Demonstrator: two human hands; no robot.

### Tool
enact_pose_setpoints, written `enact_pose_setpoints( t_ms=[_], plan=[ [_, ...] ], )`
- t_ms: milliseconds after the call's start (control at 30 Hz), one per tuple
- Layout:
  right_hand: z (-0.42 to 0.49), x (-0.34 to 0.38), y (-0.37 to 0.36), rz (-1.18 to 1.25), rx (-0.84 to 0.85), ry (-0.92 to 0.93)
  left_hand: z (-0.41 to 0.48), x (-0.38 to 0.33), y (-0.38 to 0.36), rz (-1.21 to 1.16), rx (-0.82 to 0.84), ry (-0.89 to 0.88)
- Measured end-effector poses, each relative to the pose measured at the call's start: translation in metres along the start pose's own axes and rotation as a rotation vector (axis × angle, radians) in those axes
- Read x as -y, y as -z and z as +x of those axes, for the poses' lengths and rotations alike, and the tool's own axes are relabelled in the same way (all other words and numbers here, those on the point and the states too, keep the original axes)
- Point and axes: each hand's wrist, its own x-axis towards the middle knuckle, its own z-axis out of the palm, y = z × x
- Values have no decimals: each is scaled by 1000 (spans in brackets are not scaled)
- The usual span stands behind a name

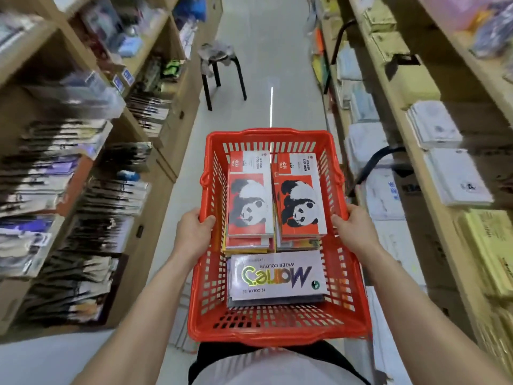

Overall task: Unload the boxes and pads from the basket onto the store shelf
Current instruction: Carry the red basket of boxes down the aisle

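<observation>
I hold a red plastic basket [277, 327] in front of my body in a store aisle. My left hand [194, 232] grips its left rim and my right hand [354, 230] grips its right rim. Inside, two stacks of red-and-white panda water colour pads lie side by side: the left pad stack [248, 195] and the right pad stack [301, 193]. Nearer to me lies a pale "Marie's" water colour box [277, 276] on top of a darker box. Wooden store shelves [433, 195] run along my right.
Shelving on the left [133, 120] holds hanging brushes and packets, blurred. The right shelves carry white paper pads [433, 125] and yellow packs [488, 243]. A black stool [219, 65] with crumpled plastic on it stands in the aisle ahead. The basket's black handles hang to the right.
</observation>
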Motion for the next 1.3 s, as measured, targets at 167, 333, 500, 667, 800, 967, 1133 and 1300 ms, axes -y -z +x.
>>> enact_pose_setpoints(
  t_ms=[167,333,500,667,800,967,1133,1300],
  plan=[
    [109,95,-12,-42,23,88,108,-56,8,-41,-64,14],
    [228,183,-47,-60,61,109,242,-101,19,-88,-110,8],
    [351,268,-89,-76,44,109,388,-150,39,-126,-67,33],
    [462,350,-119,-73,37,113,518,-204,56,-128,-79,18],
    [565,401,-144,-56,64,100,625,-244,58,-132,-78,52],
    [708,459,-176,-61,58,121,762,-298,48,-65,-125,46],
    [847,523,-198,-86,107,140,892,-350,44,15,-175,34],
    [960,586,-228,-79,121,169,1017,-384,50,8,-181,75]
  ],
)
